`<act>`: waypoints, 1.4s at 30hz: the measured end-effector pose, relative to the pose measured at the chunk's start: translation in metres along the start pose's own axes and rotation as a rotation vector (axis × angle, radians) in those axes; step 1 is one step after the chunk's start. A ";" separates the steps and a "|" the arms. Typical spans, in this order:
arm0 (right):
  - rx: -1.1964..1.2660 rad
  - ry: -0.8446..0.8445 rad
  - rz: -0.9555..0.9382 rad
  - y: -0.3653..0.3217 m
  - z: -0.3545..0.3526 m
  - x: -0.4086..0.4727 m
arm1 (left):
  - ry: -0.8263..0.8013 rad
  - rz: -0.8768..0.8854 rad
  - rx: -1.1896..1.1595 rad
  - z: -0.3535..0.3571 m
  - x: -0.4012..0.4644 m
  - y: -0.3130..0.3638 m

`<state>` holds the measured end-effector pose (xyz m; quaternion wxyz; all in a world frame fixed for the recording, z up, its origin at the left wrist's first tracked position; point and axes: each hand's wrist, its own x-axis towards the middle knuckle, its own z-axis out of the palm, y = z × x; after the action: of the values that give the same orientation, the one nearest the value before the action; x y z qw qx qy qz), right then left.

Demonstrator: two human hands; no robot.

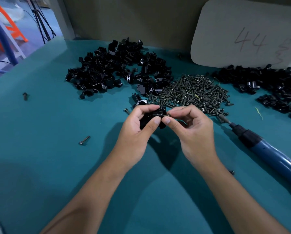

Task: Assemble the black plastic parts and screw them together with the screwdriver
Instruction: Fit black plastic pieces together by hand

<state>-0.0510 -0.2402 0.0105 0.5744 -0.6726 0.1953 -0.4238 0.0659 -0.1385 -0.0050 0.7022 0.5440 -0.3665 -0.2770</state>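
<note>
I read this as early: my left hand [138, 122] grips the black plastic parts [151, 118] above the mat, right hand [188, 125] pinches a screw [168, 115] at them, screwdriver [266, 147] lies unused beside.

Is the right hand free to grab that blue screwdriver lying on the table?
Probably not yet: the right hand is pinching a screw at the black part. Nothing lies between it and the screwdriver beside it.
</note>
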 end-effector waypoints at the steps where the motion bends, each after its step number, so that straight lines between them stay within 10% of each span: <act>1: -0.016 -0.001 -0.004 0.001 0.000 0.000 | -0.003 -0.010 -0.002 0.000 0.000 0.000; 22: -0.088 -0.076 -0.010 0.000 -0.005 0.004 | 0.032 0.022 0.201 -0.002 -0.001 0.000; 42: -0.770 -0.208 -0.127 -0.010 -0.009 0.008 | 0.027 0.056 0.339 0.004 -0.006 0.000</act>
<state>-0.0561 -0.2483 0.0228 0.2698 -0.8886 0.2385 -0.2840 0.0591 -0.1360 -0.0062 0.6129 0.6476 -0.4136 -0.1841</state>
